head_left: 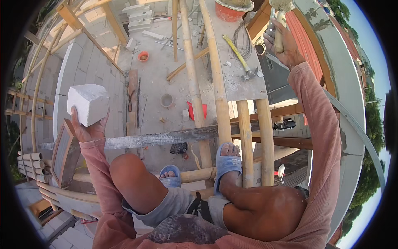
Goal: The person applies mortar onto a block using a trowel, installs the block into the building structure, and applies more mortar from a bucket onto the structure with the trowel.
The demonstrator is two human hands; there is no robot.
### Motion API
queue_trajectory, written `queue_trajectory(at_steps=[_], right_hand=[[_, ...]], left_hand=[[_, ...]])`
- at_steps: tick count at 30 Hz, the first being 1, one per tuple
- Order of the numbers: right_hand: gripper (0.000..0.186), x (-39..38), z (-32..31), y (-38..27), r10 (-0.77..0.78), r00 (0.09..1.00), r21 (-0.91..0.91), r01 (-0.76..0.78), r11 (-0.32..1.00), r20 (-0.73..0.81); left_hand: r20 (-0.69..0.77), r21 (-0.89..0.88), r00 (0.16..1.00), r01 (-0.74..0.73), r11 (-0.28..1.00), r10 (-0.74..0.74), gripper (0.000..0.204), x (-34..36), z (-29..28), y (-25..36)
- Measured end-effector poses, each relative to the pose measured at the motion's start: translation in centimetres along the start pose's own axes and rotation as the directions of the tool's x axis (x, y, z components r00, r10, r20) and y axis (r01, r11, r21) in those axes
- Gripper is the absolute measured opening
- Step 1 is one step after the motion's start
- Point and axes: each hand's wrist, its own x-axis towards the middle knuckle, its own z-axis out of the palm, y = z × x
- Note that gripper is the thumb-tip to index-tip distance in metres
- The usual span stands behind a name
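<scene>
Cradling the white block (88, 101) from below, near a built-up wall (89, 56), the left hand (90, 129) has it unlaid; the right hand (287, 49) grips a trowel (280, 20). Setting the block seemingly remains.

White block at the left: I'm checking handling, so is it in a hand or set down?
In the left hand: it cups the white block from below, top uncovered.

Faded shirt print (182, 231), characters unclear
</scene>
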Motion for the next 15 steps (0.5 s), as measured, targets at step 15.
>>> queue_trajectory(at_steps=[15], right_hand=[[0.073,25.3,1.5,6.2,0.07,0.996,0.429,-0.037,0.903,-0.062]], left_hand=[[-0.058,0.133,0.861,0.508,0.851,-0.505,0.095,-12.5,14.2,-3.1]])
